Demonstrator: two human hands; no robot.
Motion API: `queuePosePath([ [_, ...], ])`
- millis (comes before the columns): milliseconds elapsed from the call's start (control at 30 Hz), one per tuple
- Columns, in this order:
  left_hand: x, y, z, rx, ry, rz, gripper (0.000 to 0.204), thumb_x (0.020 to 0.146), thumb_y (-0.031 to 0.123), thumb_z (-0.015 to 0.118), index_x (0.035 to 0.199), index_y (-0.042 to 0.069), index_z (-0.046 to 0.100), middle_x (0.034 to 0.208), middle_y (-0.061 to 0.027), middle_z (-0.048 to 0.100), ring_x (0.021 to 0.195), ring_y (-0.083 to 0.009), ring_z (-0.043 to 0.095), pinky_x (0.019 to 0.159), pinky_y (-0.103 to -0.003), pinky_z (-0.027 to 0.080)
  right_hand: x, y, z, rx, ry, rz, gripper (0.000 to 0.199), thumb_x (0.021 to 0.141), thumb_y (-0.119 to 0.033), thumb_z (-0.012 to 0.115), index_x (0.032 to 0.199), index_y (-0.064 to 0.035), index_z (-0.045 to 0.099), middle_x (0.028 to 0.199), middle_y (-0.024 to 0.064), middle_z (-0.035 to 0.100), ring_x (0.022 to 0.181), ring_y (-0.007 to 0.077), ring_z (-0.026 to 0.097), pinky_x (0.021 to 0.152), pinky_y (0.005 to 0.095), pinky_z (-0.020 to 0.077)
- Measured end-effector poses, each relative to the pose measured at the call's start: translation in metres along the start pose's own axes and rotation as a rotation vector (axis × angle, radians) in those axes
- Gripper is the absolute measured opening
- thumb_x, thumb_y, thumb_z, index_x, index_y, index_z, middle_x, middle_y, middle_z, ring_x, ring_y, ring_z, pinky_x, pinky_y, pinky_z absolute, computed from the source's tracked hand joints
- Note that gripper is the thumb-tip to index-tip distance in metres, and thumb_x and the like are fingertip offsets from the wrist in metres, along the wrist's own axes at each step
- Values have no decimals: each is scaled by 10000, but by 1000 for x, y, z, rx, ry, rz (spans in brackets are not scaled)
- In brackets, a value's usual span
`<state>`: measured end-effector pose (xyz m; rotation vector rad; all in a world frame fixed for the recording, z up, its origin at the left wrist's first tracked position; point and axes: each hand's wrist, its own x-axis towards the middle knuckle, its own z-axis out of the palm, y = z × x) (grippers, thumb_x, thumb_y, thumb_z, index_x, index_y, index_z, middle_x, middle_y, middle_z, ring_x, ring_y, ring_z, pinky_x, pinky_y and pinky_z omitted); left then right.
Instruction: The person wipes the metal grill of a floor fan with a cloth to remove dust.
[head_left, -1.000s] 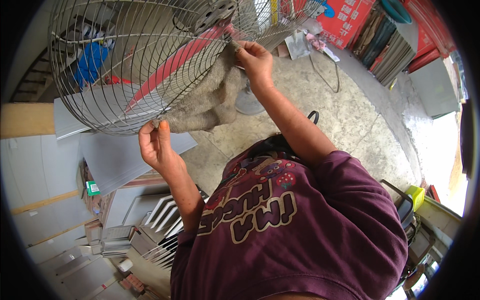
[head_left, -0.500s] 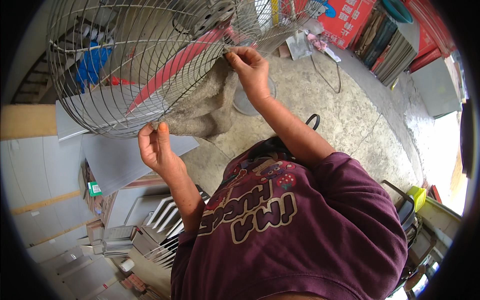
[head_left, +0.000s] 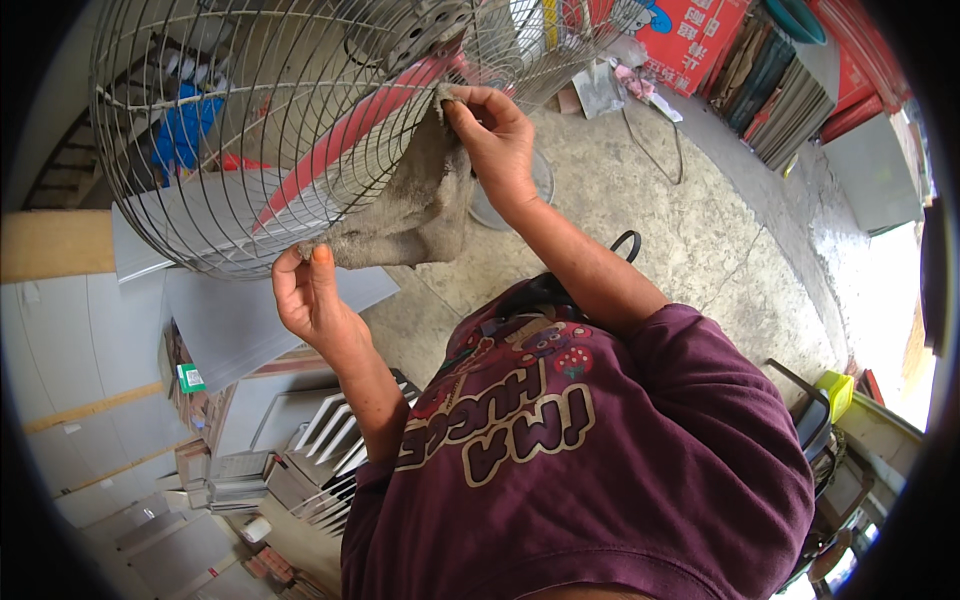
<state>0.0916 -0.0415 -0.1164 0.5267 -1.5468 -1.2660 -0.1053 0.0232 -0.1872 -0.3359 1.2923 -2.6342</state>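
Note:
A dirty grey-brown cloth [head_left: 405, 205] hangs stretched between my two hands, sagging in folds. One corner of it is pinched between thumb and fingers of my left hand [head_left: 318, 295]. The opposite corner is gripped higher up by my right hand [head_left: 497, 145]. Right behind the cloth stands a large fan with a round wire guard [head_left: 190, 215] and red blades [head_left: 345, 140]. The cloth lies close against the guard's wires; whether it touches them along its whole width I cannot tell.
Below the fan, a round grey base [head_left: 550, 178] rests on the concrete floor [head_left: 640, 225]. Grey panels [head_left: 260, 320] lean at the left, near white slatted pieces [head_left: 335, 430]. Stacked boards [head_left: 790, 120] and red cardboard [head_left: 690, 40] stand at the far right.
The cloth's folds have shifted and its lower edge has risen slightly. My right hand has moved a little up and left; my left hand has moved slightly left.

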Motion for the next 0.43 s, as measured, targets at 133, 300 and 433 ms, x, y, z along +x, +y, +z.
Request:
queuePosePath([
  [133,-2,-2,-2,-8,6,-14,169,866,39,699,1000,-1,604,934,-47,646,848,-99,564,799,-232,442,-5,19,0,-222,-53,0,115,841,-10,677,955,-16,661,882,22,692,789,72,633,740,227,515],
  [300,-3,-3,-8,12,5,-43,178,864,47,704,1007,2,607,945,-50,648,859,-103,568,801,-231,445,-16,62,-17,-149,-95,276,95,851,-38,663,939,-2,668,842,28,684,744,76,616,669,223,499],
  [433,-3,-7,-12,26,14,-53,197,865,63,709,1025,2,610,975,-62,647,867,-103,568,803,-231,445,-9,58,-26,9,9,458,156,873,-107,697,980,4,675,851,36,684,716,90,611,648,240,507],
])
